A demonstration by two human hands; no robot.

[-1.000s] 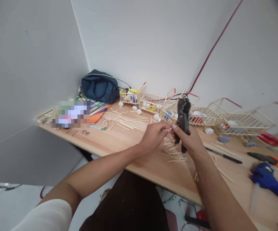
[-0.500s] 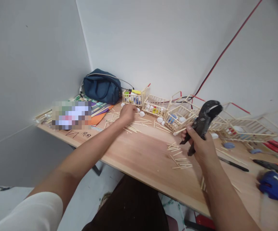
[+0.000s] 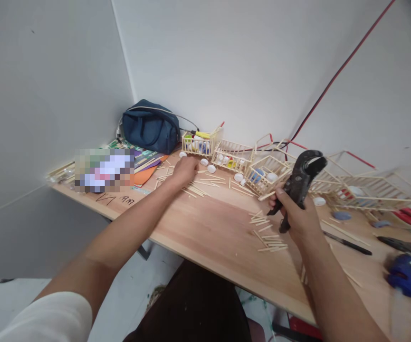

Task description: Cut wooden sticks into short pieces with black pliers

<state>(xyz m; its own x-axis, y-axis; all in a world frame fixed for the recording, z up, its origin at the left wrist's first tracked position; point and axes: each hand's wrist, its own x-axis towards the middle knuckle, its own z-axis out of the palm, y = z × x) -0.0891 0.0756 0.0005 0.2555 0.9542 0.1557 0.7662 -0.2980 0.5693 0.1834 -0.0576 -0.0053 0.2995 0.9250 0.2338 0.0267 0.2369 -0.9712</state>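
Gripping the black cutter (image 3: pixel 300 183) by its two handles, the right hand (image 3: pixel 294 216) is holding the tool upright above the wooden table (image 3: pixel 212 232), its curved head pointing up and to the right, with a short stick (image 3: pixel 266 195) caught against the fingers. Just below that hand, a small pile of cut sticks (image 3: pixel 268 236) is lying on the bare wood. The left hand (image 3: pixel 184 169) is reaching far across to the back of the table, fingers curled down onto a scatter of long sticks (image 3: pixel 194 186); whether it is pinching one cannot be told.

Along the wall, a row of stick-built carts (image 3: pixel 234 156) is standing with white caps (image 3: pixel 210 168) lying beside them, and a dark blue bag (image 3: pixel 150 128) is sitting in the corner. Coloured papers (image 3: pixel 144 164) are lying at the left end. At the right edge, a black pen (image 3: pixel 348 243), orange-handled pliers (image 3: pixel 405 247) and a blurred blue tool (image 3: pixel 406 280) are resting on the wood. A red cable (image 3: pixel 337 76) is running diagonally up the pale grey wall (image 3: pixel 226 61), which is meeting a second wall at the corner.
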